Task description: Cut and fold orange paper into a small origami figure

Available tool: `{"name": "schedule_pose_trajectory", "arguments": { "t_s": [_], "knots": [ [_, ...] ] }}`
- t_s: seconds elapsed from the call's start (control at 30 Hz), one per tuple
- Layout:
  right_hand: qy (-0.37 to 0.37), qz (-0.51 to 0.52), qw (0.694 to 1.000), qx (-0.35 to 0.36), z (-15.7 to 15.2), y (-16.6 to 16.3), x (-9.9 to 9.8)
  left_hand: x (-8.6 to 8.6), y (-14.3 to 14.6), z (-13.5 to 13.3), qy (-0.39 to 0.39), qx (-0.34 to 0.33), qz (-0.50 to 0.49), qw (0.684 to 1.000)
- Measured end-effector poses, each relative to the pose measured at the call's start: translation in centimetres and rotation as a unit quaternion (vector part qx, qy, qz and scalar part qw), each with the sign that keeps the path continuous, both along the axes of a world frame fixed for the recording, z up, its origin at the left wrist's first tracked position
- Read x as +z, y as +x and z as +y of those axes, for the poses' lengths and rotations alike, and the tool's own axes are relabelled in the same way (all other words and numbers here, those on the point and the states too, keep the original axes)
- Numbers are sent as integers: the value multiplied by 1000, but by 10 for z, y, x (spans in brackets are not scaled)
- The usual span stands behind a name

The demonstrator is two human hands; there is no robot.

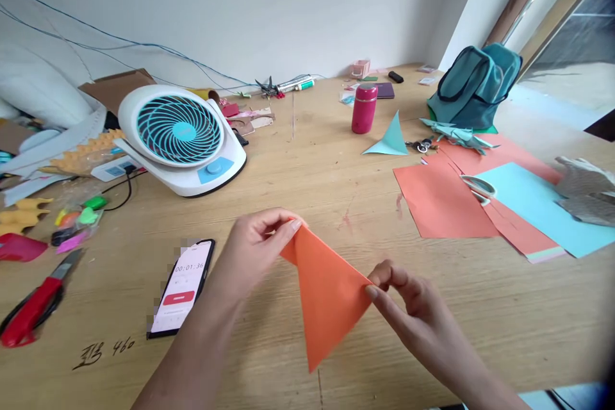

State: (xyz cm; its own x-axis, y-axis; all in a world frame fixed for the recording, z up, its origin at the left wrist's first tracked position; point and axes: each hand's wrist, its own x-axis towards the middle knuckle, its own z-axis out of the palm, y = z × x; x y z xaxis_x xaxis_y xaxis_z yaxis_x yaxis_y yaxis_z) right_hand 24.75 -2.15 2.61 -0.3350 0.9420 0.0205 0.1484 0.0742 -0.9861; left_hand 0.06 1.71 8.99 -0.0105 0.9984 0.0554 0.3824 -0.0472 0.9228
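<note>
Wooden counter [317, 160] before a white wall [288, 13] | folded orange paper [329, 301], held over the counter | left hand [257, 250]: grip pinched closed on its upper corner | right hand [416, 307]: likewise, at its right corner | light, even tension should keep the crease true

From the folded paper [331, 298] held over the table [298, 176], the phone [180, 288] is found at nine o'clock, scissors [32, 311] beyond it, the fan [182, 131] at ten-thirty, the flask [364, 110] at twelve, sheets [444, 204] at two
</note>
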Motion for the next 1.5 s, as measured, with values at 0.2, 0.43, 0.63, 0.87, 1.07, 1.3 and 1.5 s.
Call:
{"name": "schedule_pose_trajectory", "arguments": {
  "t_s": [0.2, 0.43, 0.63, 0.87, 1.07, 1.3, 1.5],
  "knots": [
    [123, -277, 952, -47, 0, 10, -49, -78, 10, 38, -89, -89, 122, 985],
    [191, -444, 873, -58, -3, 13, -55, -100, 34, 39, -31, -41, 229, 972],
    [284, -434, 855, -22, -3, 8, -52, -105, 36, 38, 79, -24, 306, 949],
    [360, -410, 830, 113, -4, 16, -52, -105, 40, 26, 162, -137, 385, 898],
    [377, -414, 817, 139, -1, 26, -49, -101, 43, -13, 209, -177, 451, 849],
    [371, -400, 823, 157, 1, 30, -49, -112, 40, -26, 189, -211, 518, 807],
    [358, -391, 830, 174, 3, 31, -48, -111, 41, -16, 151, -174, 528, 817]
  ]
}}
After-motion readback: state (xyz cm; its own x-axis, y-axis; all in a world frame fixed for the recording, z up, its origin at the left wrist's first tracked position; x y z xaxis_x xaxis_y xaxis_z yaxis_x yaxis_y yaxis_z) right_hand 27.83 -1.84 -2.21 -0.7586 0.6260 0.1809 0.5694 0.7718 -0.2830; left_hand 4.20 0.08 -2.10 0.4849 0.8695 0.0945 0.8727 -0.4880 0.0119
